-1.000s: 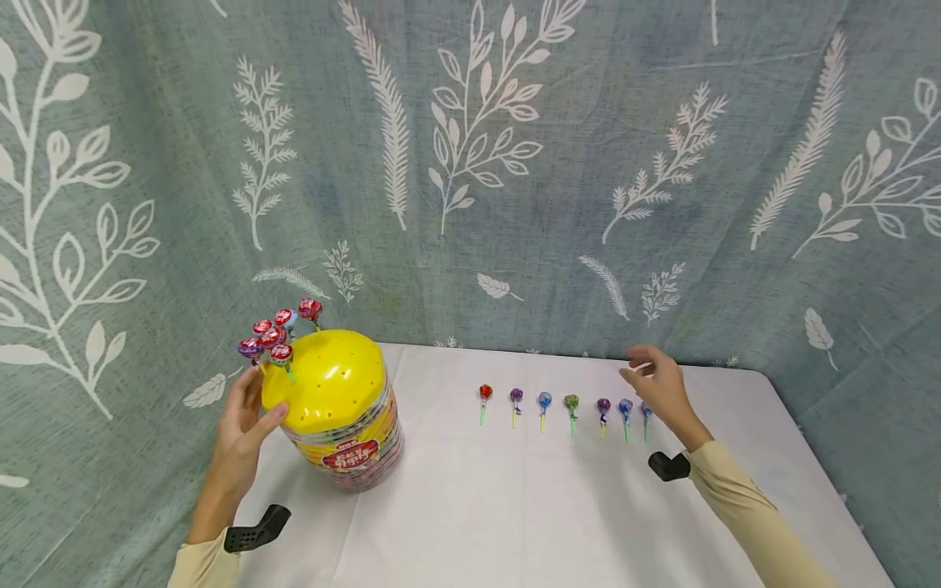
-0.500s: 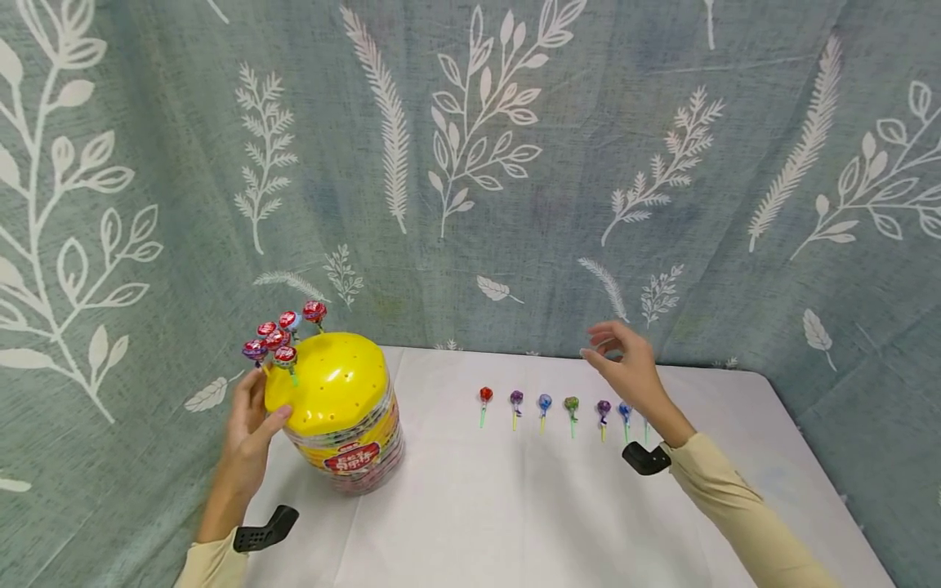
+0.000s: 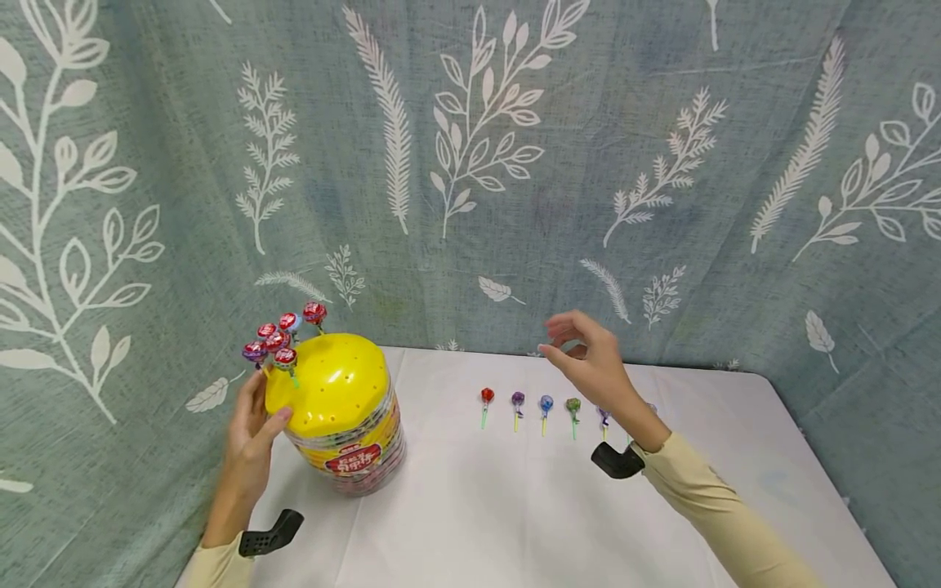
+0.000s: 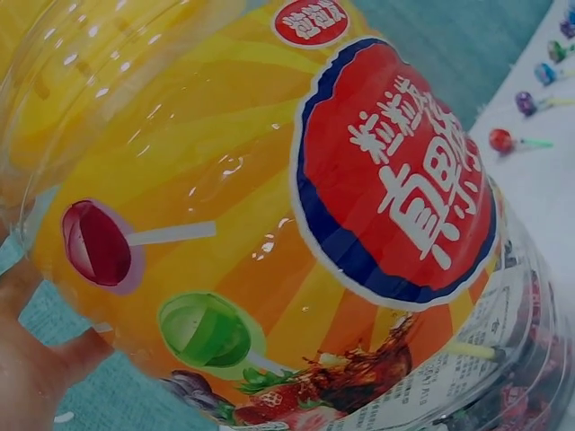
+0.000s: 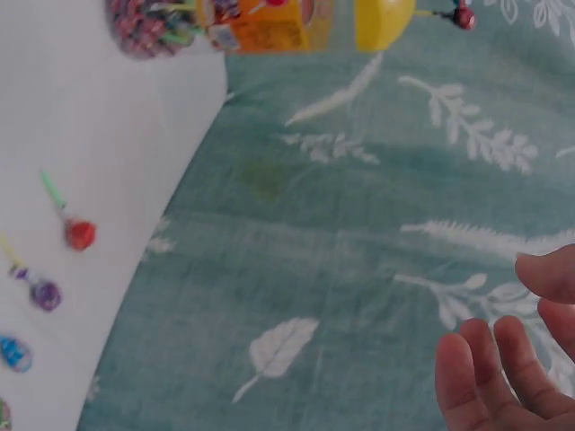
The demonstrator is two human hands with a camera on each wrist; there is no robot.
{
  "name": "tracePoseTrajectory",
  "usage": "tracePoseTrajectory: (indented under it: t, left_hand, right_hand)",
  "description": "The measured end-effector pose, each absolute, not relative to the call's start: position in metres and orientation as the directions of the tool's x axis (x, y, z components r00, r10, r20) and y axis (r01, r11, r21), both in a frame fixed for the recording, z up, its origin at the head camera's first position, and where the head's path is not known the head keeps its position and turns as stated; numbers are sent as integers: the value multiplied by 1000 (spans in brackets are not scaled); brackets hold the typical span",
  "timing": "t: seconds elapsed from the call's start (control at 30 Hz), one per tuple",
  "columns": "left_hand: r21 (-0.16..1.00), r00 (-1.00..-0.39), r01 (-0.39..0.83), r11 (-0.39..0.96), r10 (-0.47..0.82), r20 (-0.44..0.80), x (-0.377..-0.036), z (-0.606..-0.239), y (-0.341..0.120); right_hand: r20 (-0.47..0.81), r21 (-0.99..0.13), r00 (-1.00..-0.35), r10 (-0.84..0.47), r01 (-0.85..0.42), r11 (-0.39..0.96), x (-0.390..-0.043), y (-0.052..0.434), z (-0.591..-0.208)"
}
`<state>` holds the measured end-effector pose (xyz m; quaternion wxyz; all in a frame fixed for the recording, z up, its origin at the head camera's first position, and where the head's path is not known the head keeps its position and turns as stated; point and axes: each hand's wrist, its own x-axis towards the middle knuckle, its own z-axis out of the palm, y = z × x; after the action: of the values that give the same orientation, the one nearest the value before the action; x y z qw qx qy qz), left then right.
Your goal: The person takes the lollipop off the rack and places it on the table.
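Note:
A tall clear candy jar (image 3: pixel 356 457) with a yellow lid (image 3: pixel 345 384) stands on the left of the table. Several wrapped lollipops (image 3: pixel 278 340) stick up from holes at the lid's left edge. My left hand (image 3: pixel 250 441) grips the jar by its lid rim, thumb on the near side and the other fingers partly hidden behind. Loosely bent and holding nothing, my right hand (image 3: pixel 591 359) hovers above the right part of a row of lollipops. From left, a red lollipop (image 3: pixel 488 395), a purple lollipop (image 3: pixel 518 399), a blue lollipop (image 3: pixel 546 403) and a green lollipop (image 3: pixel 573 405) show; the hand and wrist partly cover others.
A white cloth covers the table (image 3: pixel 456 514). Behind and beside it hangs a grey-green curtain (image 3: pixel 559 196) printed with white leaves. More wrapped candy (image 4: pixel 530 395) shows through the jar's lower wall in the left wrist view.
My right hand has moved left above the lollipop row, from its right end toward the middle. My left hand keeps its grip on the jar, which has hardly moved.

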<state>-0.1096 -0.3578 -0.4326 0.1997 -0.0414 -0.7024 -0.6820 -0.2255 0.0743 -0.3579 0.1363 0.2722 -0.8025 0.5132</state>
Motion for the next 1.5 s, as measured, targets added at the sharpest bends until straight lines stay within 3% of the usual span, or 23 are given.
tracePoseTrajectory:
  t: [0.3,0.57,1.1,1.5]
  left_hand:
    - [940,-901,338,49,-272,339,-110,-436,-354]
    - [936,-899,352,2,-278,338,-110,-437,-352]
    - [926,-888,365,99,-261,378,-112,-439,-354]
    - [935,-888,335,116,-295,354,-113,-437,-350]
  right_hand:
    - [502,-761,-773,-389,-608,226,-217,32,-341]
    - [516,-769,-719,-465,-628,117,-185,-6,-304]
    - [527,-748,-629,-572,-663,40,-201,-84,-325]
    - [511,-760,-616,-599,-650,20,-189,-145,-325]
